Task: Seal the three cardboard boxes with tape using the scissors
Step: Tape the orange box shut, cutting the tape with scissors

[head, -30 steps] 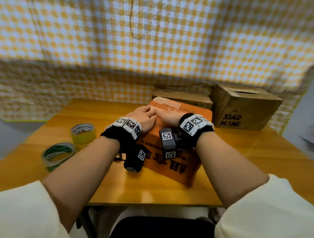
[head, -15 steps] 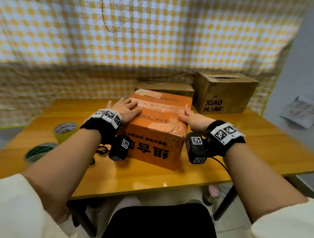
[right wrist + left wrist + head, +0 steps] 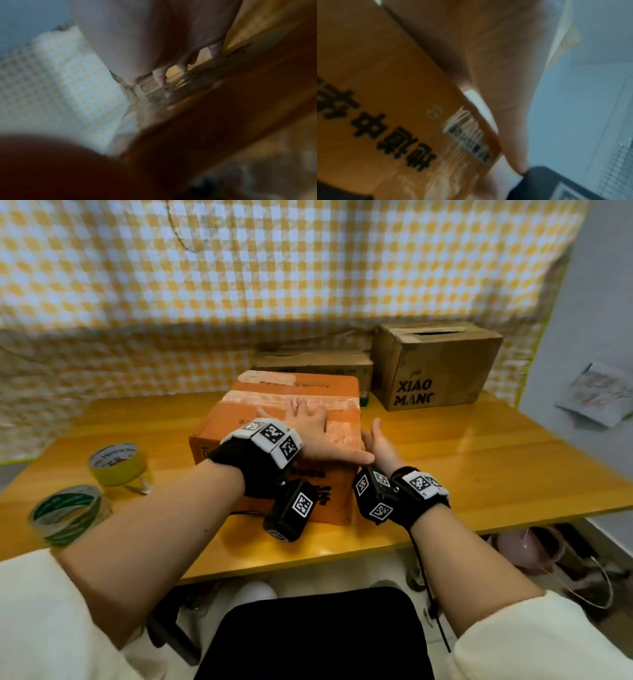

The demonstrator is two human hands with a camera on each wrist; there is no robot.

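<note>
Now | our left hand [image 3: 310,436] has slid flat across orange box [image 3: 239,426] tape | right hand [image 3: 378,445] open against its side | first seal pressed.

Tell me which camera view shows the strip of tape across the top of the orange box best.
Head view. There the tape strip runs across the whole lid of the orange box, partly covered by the left hand. The left wrist view shows only the box's printed side; the right wrist view catches a blurred, glossy bit at the right hand's fingertips.
</note>
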